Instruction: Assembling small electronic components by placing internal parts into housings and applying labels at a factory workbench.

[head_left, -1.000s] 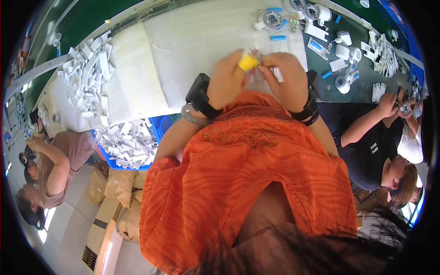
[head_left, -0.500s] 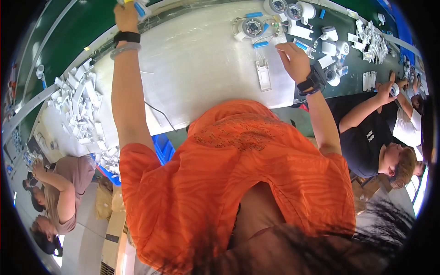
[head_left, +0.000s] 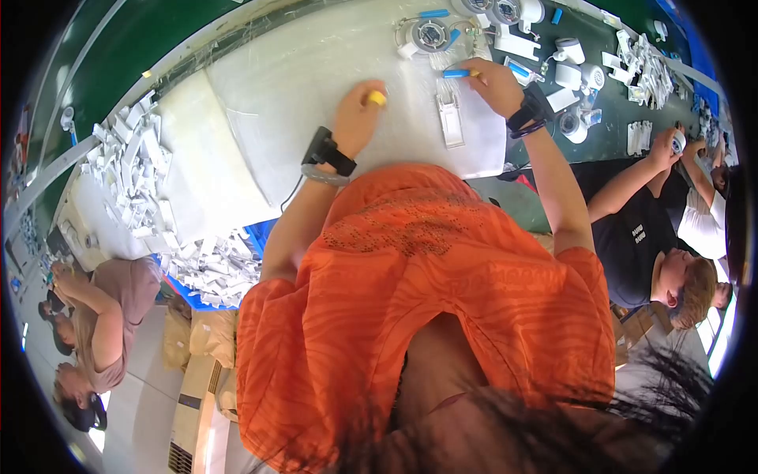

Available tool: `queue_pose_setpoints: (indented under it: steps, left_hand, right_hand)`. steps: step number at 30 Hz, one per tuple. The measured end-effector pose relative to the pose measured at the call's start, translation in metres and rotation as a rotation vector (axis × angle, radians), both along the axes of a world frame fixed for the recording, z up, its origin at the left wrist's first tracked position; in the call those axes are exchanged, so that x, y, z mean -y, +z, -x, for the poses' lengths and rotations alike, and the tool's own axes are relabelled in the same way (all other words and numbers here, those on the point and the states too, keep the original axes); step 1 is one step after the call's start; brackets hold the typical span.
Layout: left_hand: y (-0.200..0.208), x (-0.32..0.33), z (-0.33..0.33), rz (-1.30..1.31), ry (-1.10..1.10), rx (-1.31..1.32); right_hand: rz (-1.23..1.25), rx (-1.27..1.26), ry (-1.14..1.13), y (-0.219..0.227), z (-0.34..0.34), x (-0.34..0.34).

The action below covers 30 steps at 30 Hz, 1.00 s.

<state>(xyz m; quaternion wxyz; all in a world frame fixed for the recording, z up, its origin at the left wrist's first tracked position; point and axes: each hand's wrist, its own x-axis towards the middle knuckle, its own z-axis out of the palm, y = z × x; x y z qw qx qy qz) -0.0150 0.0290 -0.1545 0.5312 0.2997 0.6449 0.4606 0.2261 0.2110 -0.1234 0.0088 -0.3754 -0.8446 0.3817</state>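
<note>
My left hand (head_left: 357, 118) rests over the white work mat (head_left: 300, 87) with its fingers closed on a small yellow piece (head_left: 378, 98). My right hand (head_left: 491, 83) is further right on the mat and grips a thin blue tool (head_left: 456, 73). A white rectangular part (head_left: 451, 121) lies flat on the mat just below and left of my right hand. Both wrists wear black bands.
Heaps of white parts (head_left: 130, 170) lie at the left of the bench. Tape reels (head_left: 433, 35), white rolls (head_left: 570, 75) and small parts crowd the far right. A person in black (head_left: 639, 229) works on my right; other people sit at lower left (head_left: 103, 316).
My left arm, stretched far up to the left half a second ago, has come back down to the mat. My right hand has shifted slightly and now holds the blue tool.
</note>
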Motion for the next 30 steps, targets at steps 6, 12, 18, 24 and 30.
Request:
queue_pose_setpoints:
  steps: [6,12,18,24,30]
  left_hand:
    - [0.005,0.023,-0.046,0.042,-0.191,0.08]
    - [0.003,0.027,-0.075,0.04,-0.217,0.039]
    - [0.002,0.033,-0.104,-0.001,-0.213,-0.23]
    - [0.003,0.031,-0.121,-0.04,-0.162,-0.492]
    - [0.002,0.035,-0.134,-0.045,-0.126,-0.465]
  right_hand:
    - [0.63,-0.262,-0.179,0.002,-0.036,0.019]
    - [0.277,-0.176,-0.021,0.016,-0.032,0.052]
    - [0.081,-0.13,0.087,0.009,-0.038,0.06]
    - [0.594,-0.328,0.031,-0.013,-0.04,0.057]
    - [0.53,-0.222,0.272,-0.023,-0.035,0.046]
